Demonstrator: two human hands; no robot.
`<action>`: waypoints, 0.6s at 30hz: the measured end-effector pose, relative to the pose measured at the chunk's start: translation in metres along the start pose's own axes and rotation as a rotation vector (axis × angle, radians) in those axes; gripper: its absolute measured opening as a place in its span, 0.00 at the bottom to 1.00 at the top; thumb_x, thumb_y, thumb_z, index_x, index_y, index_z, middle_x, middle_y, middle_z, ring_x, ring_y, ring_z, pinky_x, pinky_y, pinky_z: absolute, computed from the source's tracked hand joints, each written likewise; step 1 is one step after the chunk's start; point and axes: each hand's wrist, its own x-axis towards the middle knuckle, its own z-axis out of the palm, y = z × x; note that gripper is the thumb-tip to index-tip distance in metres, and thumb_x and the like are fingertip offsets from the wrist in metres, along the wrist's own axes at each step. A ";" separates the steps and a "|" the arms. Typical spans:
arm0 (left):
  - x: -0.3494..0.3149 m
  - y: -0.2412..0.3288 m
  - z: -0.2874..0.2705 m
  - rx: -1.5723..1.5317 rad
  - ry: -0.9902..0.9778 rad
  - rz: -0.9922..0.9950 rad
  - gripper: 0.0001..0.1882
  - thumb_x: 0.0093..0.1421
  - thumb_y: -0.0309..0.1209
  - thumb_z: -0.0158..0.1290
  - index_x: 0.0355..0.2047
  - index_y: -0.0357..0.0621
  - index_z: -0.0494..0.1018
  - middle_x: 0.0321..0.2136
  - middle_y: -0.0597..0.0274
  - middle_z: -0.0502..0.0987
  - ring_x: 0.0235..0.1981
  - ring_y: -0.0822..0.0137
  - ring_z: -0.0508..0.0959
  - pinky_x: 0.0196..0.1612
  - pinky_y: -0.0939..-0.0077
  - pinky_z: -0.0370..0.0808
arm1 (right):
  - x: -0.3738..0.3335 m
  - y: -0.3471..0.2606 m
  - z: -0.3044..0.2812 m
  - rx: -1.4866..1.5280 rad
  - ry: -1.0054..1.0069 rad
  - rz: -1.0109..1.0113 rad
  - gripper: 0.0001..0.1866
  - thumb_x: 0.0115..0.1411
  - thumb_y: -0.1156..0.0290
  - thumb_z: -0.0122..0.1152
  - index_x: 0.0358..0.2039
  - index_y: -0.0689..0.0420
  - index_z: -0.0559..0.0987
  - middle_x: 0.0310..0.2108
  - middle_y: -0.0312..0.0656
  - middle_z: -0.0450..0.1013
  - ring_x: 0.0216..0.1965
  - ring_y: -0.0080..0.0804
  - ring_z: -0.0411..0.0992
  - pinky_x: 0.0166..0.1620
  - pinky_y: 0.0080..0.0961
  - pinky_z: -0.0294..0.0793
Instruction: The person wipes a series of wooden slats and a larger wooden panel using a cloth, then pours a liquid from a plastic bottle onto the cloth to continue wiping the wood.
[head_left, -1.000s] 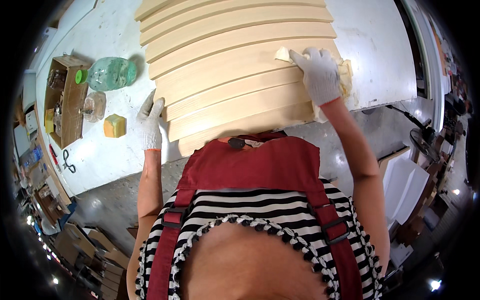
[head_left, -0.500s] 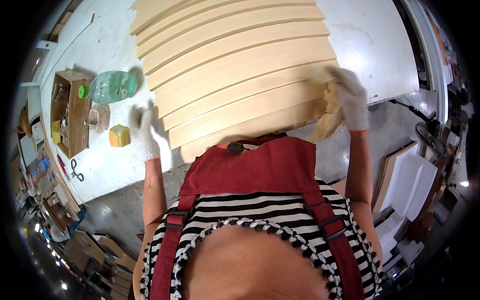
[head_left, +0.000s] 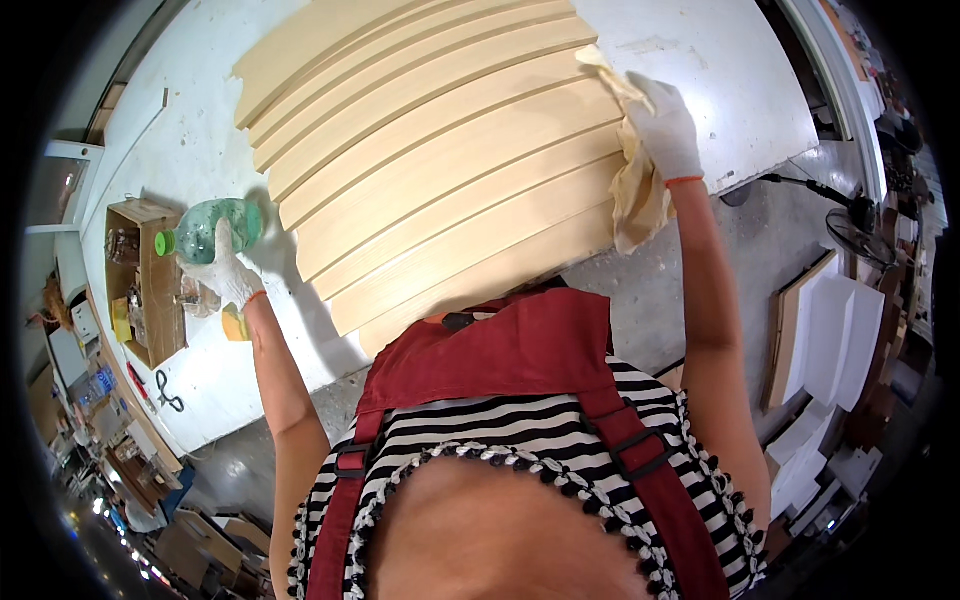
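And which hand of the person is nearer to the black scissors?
Left. The left hand is on the green bottle, beyond the scissors; the right hand grips a cloth at the right edge of the boards.

A white table (head_left: 748,105) stands on a grey floor (head_left: 640,310), with a black fan (head_left: 856,238) and white panels (head_left: 845,325) at right, and small lights (head_left: 98,507) shine at lower left.

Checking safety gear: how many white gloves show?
2: one on the left hand, touching the green bottle; one on the right hand, gripping the cloth. More may be hidden.
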 end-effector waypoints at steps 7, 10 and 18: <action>0.008 0.008 -0.002 -0.031 -0.013 -0.061 0.33 0.49 0.22 0.65 0.55 0.30 0.65 0.50 0.49 0.72 0.47 0.61 0.74 0.52 0.67 0.74 | -0.036 -0.033 0.011 -0.525 -0.108 -0.245 0.16 0.55 0.72 0.57 0.45 0.50 0.79 0.42 0.45 0.73 0.39 0.49 0.72 0.44 0.37 0.74; 0.011 0.014 -0.023 -0.156 0.037 -0.093 0.30 0.51 0.24 0.63 0.53 0.30 0.66 0.49 0.49 0.73 0.45 0.62 0.76 0.50 0.70 0.75 | -0.042 -0.009 -0.001 -0.100 -0.034 -0.231 0.14 0.56 0.75 0.55 0.42 0.52 0.81 0.36 0.42 0.76 0.38 0.43 0.74 0.41 0.34 0.76; -0.031 0.107 -0.037 -0.325 -0.342 -0.099 0.32 0.52 0.29 0.57 0.57 0.35 0.63 0.50 0.51 0.71 0.49 0.60 0.74 0.53 0.66 0.72 | -0.065 -0.026 -0.041 1.570 -0.272 0.723 0.25 0.65 0.72 0.45 0.62 0.64 0.62 0.50 0.47 0.71 0.47 0.33 0.73 0.50 0.26 0.74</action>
